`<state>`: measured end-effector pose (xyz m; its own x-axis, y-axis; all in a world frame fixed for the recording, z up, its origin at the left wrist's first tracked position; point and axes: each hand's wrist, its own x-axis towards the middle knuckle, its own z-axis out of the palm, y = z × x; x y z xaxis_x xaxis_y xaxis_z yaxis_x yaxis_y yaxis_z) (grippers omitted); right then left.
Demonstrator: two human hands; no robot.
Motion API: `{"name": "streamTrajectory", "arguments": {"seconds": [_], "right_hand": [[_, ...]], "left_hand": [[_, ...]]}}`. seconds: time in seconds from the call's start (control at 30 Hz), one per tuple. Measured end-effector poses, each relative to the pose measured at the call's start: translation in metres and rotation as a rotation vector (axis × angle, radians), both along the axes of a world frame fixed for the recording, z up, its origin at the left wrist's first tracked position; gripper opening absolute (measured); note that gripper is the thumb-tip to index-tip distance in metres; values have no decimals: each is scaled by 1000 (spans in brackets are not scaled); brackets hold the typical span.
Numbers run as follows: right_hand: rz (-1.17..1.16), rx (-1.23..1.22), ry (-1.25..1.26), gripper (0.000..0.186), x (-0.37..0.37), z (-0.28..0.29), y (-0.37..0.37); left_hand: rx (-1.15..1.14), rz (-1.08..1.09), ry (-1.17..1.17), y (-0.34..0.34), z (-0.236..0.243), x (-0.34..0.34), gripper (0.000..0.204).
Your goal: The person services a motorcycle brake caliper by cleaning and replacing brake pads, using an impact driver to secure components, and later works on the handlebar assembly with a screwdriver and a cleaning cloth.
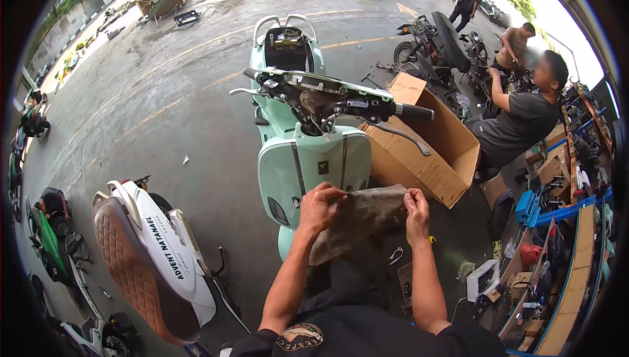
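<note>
A grimy grey-brown cloth [367, 216] hangs stretched between my two hands. My left hand [321, 206] pinches its upper left corner, and my right hand [417, 214] grips the upper right corner. Just beyond my left hand stands a mint-green scooter [312, 160], its front panel facing me. The scooter's handlebar cover is off, so wires show between the grips. Its seat is also off, leaving an open storage well [288, 49]. The cloth hides part of the scooter's lower front and the floor.
An open cardboard box [426, 141] sits right of the scooter. A white scooter with a brown seat [141, 259] stands at left. One person [524, 114] works by a stripped motorcycle [449, 49]; others are farther back. Cluttered shelving [570, 252] lines the right side.
</note>
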<state>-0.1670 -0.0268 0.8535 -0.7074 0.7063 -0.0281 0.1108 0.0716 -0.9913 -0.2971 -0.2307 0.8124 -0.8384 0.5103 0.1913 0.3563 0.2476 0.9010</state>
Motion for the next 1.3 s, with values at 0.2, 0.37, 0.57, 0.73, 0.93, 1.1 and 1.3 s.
{"name": "streamTrajectory", "arguments": {"seconds": [0.2, 0.37, 0.57, 0.73, 0.93, 1.1, 1.3], "right_hand": [[502, 484, 48, 10, -37, 6, 16], [370, -165, 189, 13, -50, 51, -8], [-41, -113, -32, 9, -40, 32, -40], [-308, -734, 374, 14, -123, -65, -10], [138, 957, -25, 34, -220, -106, -27], [499, 890, 18, 32, -193, -92, 12], [779, 664, -13, 33, -135, -87, 43]], "left_hand": [[23, 124, 352, -13, 15, -45, 21], [270, -67, 159, -54, 51, -30, 17], [-5, -501, -360, -52, 50, -47, 27], [595, -316, -1181, 28, -22, -86, 21], [868, -154, -994, 22, -51, -77, 58], [1074, -13, -1044, 41, -62, -48, 56], [1188, 261, -1509, 66, -79, -14, 32]]}}
